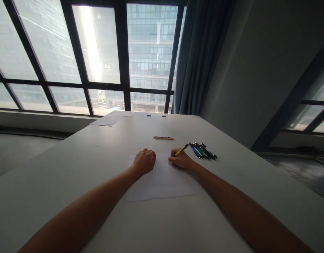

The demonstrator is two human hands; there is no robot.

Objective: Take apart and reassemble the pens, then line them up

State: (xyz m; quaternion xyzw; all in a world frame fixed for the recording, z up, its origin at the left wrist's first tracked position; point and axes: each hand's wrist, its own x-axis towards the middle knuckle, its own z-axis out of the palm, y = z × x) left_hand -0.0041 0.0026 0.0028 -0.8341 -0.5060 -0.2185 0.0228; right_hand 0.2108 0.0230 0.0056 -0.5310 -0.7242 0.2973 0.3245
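A white sheet of paper (pixel 162 181) lies on the grey table (pixel 72 182) in front of me. My left hand (pixel 144 161) rests on the sheet's upper left part, fingers curled into a loose fist. My right hand (pixel 180 160) sits at the sheet's upper right and grips a yellow and black pen (pixel 181 150), tip down on the paper. Just right of that hand lies a row of several pens (pixel 203 150), blue, green and black. A red pen (pixel 163 138) lies alone farther back.
More loose sheets (pixel 111 118) lie at the table's far edge near the big window (pixel 98 52). A blue curtain (pixel 198 56) hangs at the back right beside a grey wall. Two small dark holes (pixel 156 115) mark the tabletop's far end.
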